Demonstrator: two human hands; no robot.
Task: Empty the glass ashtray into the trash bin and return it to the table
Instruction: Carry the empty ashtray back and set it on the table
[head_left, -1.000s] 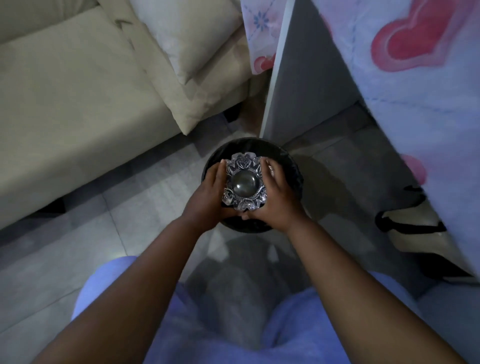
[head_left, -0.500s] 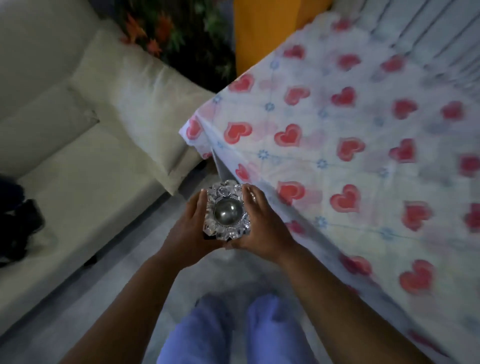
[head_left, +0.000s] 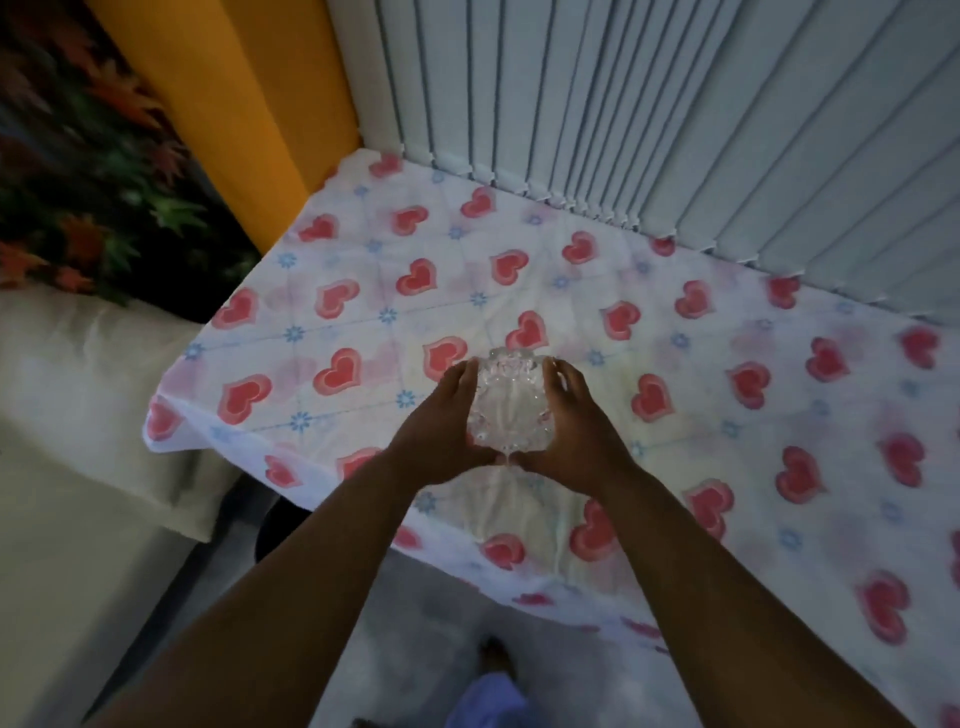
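Glass ashtray held between both palms over the table, nearer its front edge than the back, toward the left corner side. Left hand cupped against ashtray's left flank, fingers curled partway. Right hand same on right flank. Contact with heart-print cloth: cannot tell. Dark bin partly visible below table's front-left corner.

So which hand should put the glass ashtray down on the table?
Neither alone: the left hand and right hand cup opposite sides of the glass ashtray equally, above the table. Probably both together.
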